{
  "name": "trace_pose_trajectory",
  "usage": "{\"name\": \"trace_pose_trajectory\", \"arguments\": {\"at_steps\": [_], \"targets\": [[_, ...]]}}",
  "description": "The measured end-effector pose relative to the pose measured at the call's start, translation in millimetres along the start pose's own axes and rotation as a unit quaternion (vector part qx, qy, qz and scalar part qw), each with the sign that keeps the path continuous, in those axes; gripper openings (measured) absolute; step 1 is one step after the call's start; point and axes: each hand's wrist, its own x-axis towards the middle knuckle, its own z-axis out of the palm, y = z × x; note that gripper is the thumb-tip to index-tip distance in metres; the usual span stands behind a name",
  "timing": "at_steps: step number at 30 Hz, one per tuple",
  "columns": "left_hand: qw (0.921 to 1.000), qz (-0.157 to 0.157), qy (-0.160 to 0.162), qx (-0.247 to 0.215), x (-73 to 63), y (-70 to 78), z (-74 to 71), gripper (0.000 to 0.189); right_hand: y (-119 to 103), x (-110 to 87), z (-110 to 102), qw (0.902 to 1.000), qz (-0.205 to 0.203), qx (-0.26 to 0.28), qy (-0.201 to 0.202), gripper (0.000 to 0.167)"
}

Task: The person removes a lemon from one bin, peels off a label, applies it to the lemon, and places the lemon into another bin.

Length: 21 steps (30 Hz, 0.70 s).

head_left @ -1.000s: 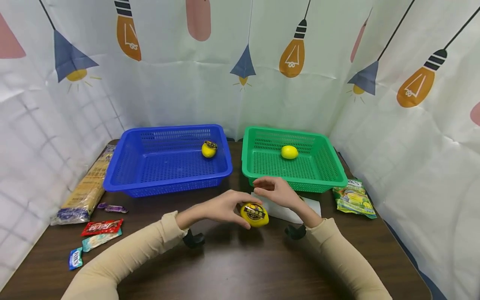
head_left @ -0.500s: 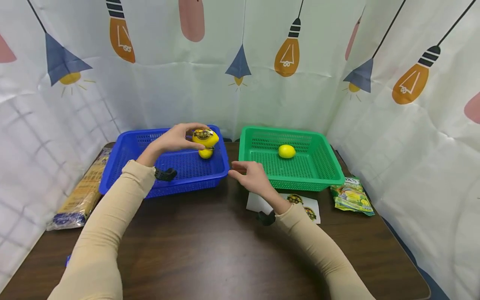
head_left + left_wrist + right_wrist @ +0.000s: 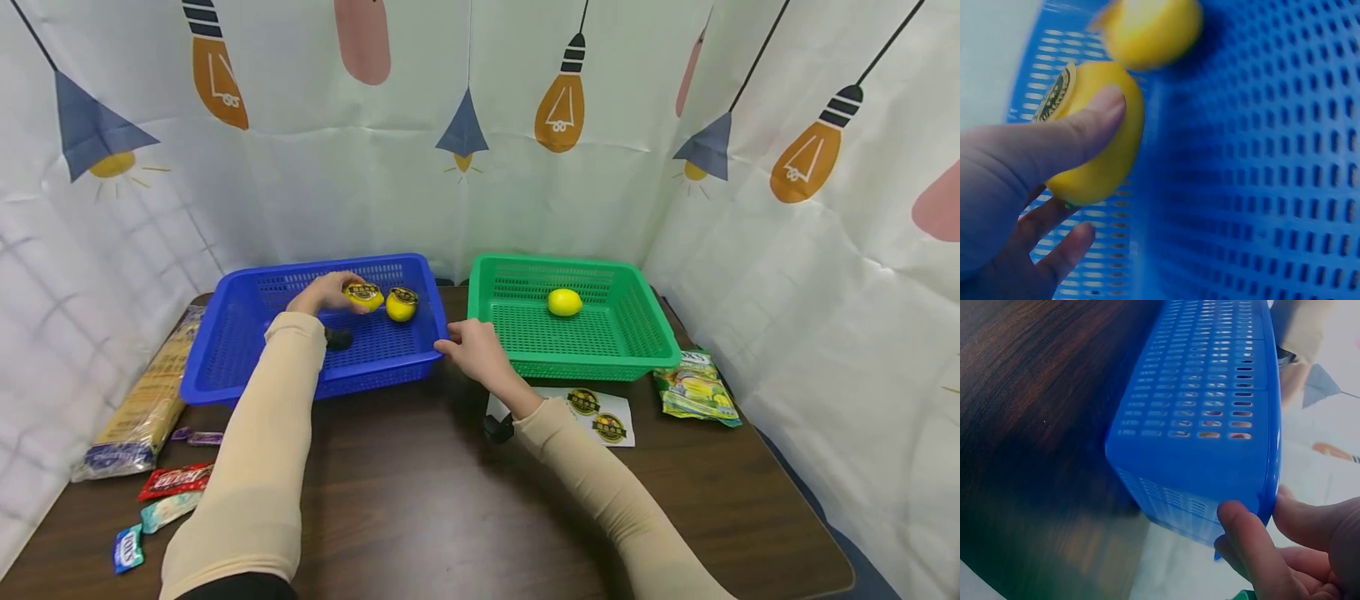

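Observation:
My left hand (image 3: 328, 292) reaches into the blue basket (image 3: 375, 379) and grips a yellow lemon (image 3: 364, 297) with a black-and-gold sticker. In the left wrist view, the thumb lies across this lemon (image 3: 1100, 159), with the fingers on its other side. A second stickered lemon (image 3: 401, 306) sits just to its right in the basket, blurred in the left wrist view. At the basket's near right corner, my right hand (image 3: 477, 353) pinches the rim; in the right wrist view, thumb and forefinger stand on either side of the blue rim (image 3: 1274, 431).
A green basket (image 3: 585, 367) holding a plain lemon (image 3: 564, 302) stands at the right. Before it lies a sticker sheet (image 3: 623, 408), beside it a green candy bag (image 3: 696, 390). A long yellow packet (image 3: 142, 408) and several small wrapped snacks, including a red one (image 3: 177, 480), lie left.
My left hand has carried the stickered lemon from over the table's middle into the blue basket. My right hand has moved left from above the sticker sheet to the basket's corner.

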Motion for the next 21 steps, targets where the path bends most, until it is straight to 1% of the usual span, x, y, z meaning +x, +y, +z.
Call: {"name": "trace_pose_trajectory", "arguments": {"at_steps": [3, 6, 9, 11, 13, 16, 18, 19, 21], "targets": [[0.9995, -0.025, -0.017, 0.004, -4.5, -7.4, 7.2, 0.069, -5, -0.1, 3, 0.9999, 0.001, 0.003, -0.011, 0.02], [0.9989, -0.04, -0.023, 0.006, -9.9, -11.4, 11.6, 0.072, -7, -1.4, 6, 0.9998, -0.007, 0.009, -0.015, 0.021], [0.9988, -0.042, -0.025, 0.006, -14.8, -11.9, 11.5, 0.077, -7, -5.0, 7, 0.9996, -0.021, 0.006, -0.017, 0.02], [0.9988, -0.038, -0.031, 0.01, -17.2, -9.9, 9.2, 0.08, -4, -9.8, 5, 0.9992, -0.036, -0.001, -0.015, 0.02], [0.9989, -0.029, -0.033, 0.016, -20.3, -4.3, 5.6, 0.083, -1, -18.0, 0, 0.9986, -0.05, -0.011, -0.01, 0.024], [0.9988, -0.008, -0.025, 0.041, -26.1, 7.5, -1.7, 0.085, 5, -33.1, -11, 0.9979, -0.063, -0.013, -0.005, 0.034], [0.9983, 0.014, -0.011, 0.055, -31.8, 16.7, -6.9, 0.085, 11, -43.7, -19, 0.998, -0.063, -0.001, -0.009, 0.04], [0.9977, 0.028, -0.002, 0.061, -35.1, 21.7, -9.3, 0.084, 14, -48.7, -22, 0.998, -0.062, 0.006, -0.013, 0.04], [0.9961, 0.063, 0.02, 0.058, -42.9, 33.3, -13.3, 0.081, 21, -57.9, -27, 0.9975, -0.063, 0.023, -0.023, 0.038]]}}
